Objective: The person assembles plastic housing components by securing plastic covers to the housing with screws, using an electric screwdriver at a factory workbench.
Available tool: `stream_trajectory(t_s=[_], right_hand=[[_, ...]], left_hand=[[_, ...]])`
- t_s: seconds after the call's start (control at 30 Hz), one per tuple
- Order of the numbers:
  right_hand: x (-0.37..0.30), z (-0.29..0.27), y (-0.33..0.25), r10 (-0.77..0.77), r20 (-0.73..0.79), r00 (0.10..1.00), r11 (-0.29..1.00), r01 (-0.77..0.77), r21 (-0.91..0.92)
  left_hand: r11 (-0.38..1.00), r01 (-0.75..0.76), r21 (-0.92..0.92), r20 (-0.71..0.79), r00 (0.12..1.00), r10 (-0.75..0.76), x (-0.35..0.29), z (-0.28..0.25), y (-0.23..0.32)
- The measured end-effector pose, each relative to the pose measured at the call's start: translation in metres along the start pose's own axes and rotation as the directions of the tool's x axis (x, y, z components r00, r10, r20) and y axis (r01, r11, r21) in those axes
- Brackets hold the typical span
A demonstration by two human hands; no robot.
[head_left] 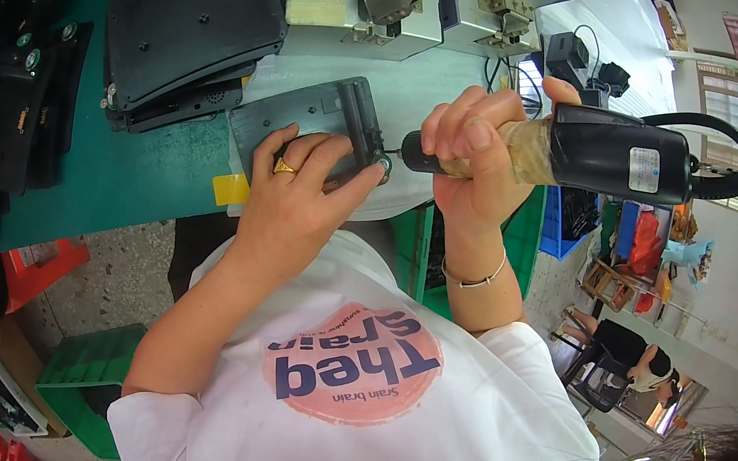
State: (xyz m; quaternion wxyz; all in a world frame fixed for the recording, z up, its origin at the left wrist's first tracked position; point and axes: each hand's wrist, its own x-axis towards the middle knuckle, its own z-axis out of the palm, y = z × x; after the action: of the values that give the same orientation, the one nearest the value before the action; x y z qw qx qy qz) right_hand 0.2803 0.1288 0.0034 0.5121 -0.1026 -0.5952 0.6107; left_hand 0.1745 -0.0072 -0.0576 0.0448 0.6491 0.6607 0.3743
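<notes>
Firmly, the right hand (477,151) closed its fingers around the hefty-looking driver's (592,147) wrapped middle, seemingly its best hold, while the left hand (286,195), fingers spread and ungripping, rested on a stiff-looking panel (281,111).

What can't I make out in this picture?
Head view throughout:
Dark panel: partly hidden under the left hand.
Power tool: part of its grip, inside the right hand.
Tool tip: too small to tell if touching the round piece.
Stacked panels: cut off by upper edge.
</notes>
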Motion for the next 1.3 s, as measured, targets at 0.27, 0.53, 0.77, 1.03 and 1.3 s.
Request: stream_trajectory(t_s=[0.27, 0.53, 0.77, 1.03, 1.3], right_hand=[[-0.001, -0.007, 0.005, 0.012, 0.067, 0.998, 1.000, -0.012, -0.001], [0.003, -0.008, 0.015, -0.005, 0.279, 0.960, 1.000, 0.007, -0.007], [-0.004, -0.004, 0.013, -0.085, 0.215, 0.973, 0.983, 0.117, -0.140], [0.043, -0.029, -0.027, -0.218, -0.152, 0.964, 0.974, 0.225, 0.024], [0.103, -0.062, -0.016, -0.383, -0.219, 0.897, 0.923, 0.361, -0.136]], left_hand=[[1.000, 0.000, 0.012, 0.000, 1.000, 0.000, -0.001, 0.000, -0.001], [1.000, 0.013, 0.003, -0.006, 1.000, -0.013, -0.001, 0.002, -0.001], [0.999, -0.017, 0.032, -0.024, 1.000, 0.017, 0.002, 0.000, 0.001], [0.999, -0.011, 0.045, -0.024, 1.000, 0.012, 0.002, 0.001, 0.004], [0.998, -0.035, 0.050, 0.026, 0.999, 0.034, 0.003, -0.001, 0.008]])
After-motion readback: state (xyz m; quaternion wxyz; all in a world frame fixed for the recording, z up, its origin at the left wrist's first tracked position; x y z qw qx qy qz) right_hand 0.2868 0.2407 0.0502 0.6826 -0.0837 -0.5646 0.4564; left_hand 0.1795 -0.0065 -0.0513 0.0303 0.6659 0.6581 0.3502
